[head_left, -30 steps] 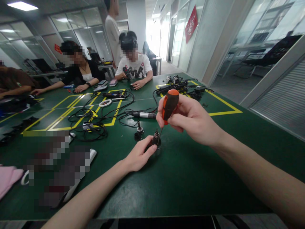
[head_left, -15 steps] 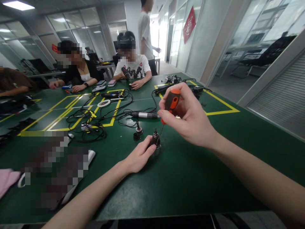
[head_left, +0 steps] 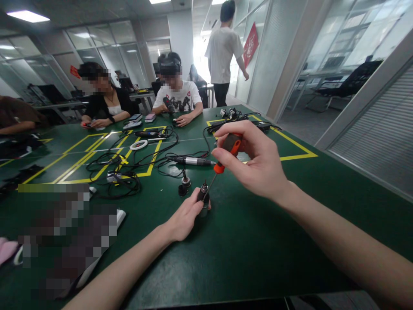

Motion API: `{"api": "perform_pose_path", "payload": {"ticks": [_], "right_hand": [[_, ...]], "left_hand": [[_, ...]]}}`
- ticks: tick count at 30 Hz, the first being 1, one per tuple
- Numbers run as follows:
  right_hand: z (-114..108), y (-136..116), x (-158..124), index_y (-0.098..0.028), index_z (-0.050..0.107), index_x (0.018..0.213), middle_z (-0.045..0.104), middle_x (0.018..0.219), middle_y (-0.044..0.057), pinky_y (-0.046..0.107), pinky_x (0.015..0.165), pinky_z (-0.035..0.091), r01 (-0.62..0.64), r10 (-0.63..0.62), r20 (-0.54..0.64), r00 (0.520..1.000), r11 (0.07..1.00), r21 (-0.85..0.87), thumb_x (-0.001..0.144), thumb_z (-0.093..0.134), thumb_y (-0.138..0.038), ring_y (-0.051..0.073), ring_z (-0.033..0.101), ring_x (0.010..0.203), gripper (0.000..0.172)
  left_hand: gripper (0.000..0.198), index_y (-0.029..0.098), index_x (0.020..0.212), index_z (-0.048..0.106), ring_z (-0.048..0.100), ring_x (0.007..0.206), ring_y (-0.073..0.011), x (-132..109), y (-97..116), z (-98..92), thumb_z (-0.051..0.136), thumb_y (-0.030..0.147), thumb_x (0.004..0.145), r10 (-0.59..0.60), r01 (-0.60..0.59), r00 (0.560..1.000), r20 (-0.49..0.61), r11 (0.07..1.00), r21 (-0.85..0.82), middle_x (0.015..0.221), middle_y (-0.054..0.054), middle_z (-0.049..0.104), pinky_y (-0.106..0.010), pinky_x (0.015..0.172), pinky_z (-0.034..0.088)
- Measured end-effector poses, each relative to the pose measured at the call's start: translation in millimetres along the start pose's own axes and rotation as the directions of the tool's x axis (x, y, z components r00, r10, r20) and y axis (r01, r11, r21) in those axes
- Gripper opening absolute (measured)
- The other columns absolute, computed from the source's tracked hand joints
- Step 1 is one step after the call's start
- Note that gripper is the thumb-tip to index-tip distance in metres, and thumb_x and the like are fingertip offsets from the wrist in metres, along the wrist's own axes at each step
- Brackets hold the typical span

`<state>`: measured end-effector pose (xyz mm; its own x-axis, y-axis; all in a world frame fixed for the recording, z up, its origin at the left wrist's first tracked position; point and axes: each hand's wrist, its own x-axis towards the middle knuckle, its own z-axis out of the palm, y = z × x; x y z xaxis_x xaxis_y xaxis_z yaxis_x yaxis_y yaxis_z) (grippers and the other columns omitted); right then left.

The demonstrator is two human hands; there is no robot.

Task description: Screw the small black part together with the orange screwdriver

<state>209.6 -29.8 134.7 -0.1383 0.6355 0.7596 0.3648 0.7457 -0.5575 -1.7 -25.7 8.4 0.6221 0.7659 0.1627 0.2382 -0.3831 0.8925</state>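
Note:
My left hand (head_left: 185,215) is closed around a small dark cylindrical part (head_left: 204,193) with a thin metal shaft on top, held upright low over the green table. In my right hand (head_left: 258,161) is a screwdriver (head_left: 220,168) with an orange and dark grey handle, gripped between thumb and fingers. Its blade slants down to the left, with the tip at the side of the cylindrical part; exact contact is too small to make out. Just behind the left hand stand a metal-and-black part with a stem (head_left: 185,180) and a short black ring-shaped piece (head_left: 183,190).
A silver-and-black handheld tool (head_left: 193,161) with a cable lies beyond my hands. Tangled black cables (head_left: 127,183), a white tape roll (head_left: 138,144) and yellow tape lines cover the left. Several people sit across the green table (head_left: 258,254); one person (head_left: 222,56) walks behind.
The screwdriver handle has tilted further to the right, and the held part sits slightly lower and left in view. The person behind has moved right. My view has shifted a little.

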Motion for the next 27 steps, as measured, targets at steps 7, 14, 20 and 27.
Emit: {"api": "perform_pose_path", "payload": {"ticks": [7,14,20,27], "right_hand": [[-4.1,1.1,3.1,-0.026,0.067,0.106,0.065,0.086,0.0,0.031,0.056,0.044,-0.027,0.028,0.015,0.999,0.995,-0.1,0.094,0.073,-0.042,0.013,0.05,0.06,0.021],[-3.3,0.9,0.7,-0.026,0.065,0.117,0.063,0.092,0.002,0.032,0.06,0.044,-0.026,0.028,0.026,0.999,0.996,-0.09,0.094,0.068,-0.031,0.015,0.051,0.067,0.023],[-5.3,0.4,1.0,-0.027,0.064,0.106,0.057,0.087,0.001,0.034,0.064,0.044,-0.027,0.03,0.033,0.999,0.997,-0.075,0.091,0.069,-0.028,0.017,0.051,0.071,0.015],[-6.1,-2.4,1.9,-0.025,0.066,0.102,0.06,0.085,0.001,0.032,0.054,0.039,0.01,-0.009,0.014,1.0,0.991,-0.13,0.09,0.076,-0.031,0.014,0.046,0.061,0.017]], "left_hand": [[0.046,0.02,0.104,0.056,0.058,0.093,-0.0228,0.5,-1.8,-0.1,0.027,0.056,0.108,-0.008,0.008,1.0,0.001,1.0,0.004,0.1,-0.008,0.064,-0.039,0.093,0.05],[0.043,0.021,0.104,0.053,0.056,0.092,-0.0229,-0.2,1.8,-0.6,0.029,0.057,0.106,-0.003,0.003,1.0,0.013,1.0,0.01,0.099,-0.008,0.062,-0.038,0.091,0.049],[0.045,0.02,0.104,0.051,0.055,0.091,-0.0232,0.2,1.8,-0.7,0.029,0.059,0.105,0.004,-0.005,0.999,0.033,0.999,0.032,0.099,-0.008,0.06,-0.039,0.087,0.047],[0.047,0.02,0.104,0.052,0.054,0.09,-0.0232,0.8,0.3,-0.6,0.029,0.061,0.105,0.005,-0.006,0.999,0.037,0.999,0.032,0.098,-0.008,0.06,-0.038,0.086,0.046]]}}
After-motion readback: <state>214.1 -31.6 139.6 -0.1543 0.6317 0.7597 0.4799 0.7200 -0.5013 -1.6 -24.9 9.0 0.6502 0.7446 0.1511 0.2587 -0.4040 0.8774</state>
